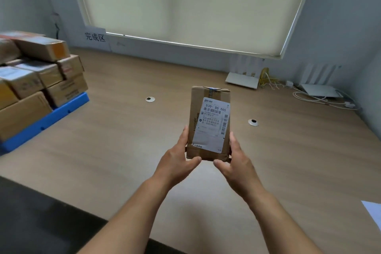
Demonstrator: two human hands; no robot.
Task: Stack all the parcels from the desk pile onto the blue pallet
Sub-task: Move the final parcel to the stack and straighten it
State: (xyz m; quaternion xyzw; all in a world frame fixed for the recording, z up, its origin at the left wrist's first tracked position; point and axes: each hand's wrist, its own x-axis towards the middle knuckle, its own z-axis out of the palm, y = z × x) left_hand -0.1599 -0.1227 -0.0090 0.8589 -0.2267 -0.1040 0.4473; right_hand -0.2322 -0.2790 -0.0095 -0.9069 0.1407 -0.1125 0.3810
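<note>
- The parcel (210,123), a small brown cardboard box with a white shipping label (213,126) facing the camera, is held upright in the air above the table (144,171), well apart from the blue pallet (51,119) at the far left.
- The left hand (177,161) and the right hand (237,163) clasp its lower end from either side. Each grip is closed on the box, with the thumbs at the bottom front corners.
- The step in hand looks like the carry to the pallet. To do it well, I would keep both hands on the box, swing it left, tip it flat, and pick a level spot on the stacked parcels (41,80).
- The stack steps up towards the back, so the box is best set fully on one box top and not across a gap or over an edge.
- The box seems light and stiff, so a firm squeeze should be enough.
- The fingers behind the box are hidden.
- The pallet and its load are cut off by the left edge and blurred, so free spots are hard to judge.
- The desk pile is not in view, so I cannot tell how many parcels remain.
</note>
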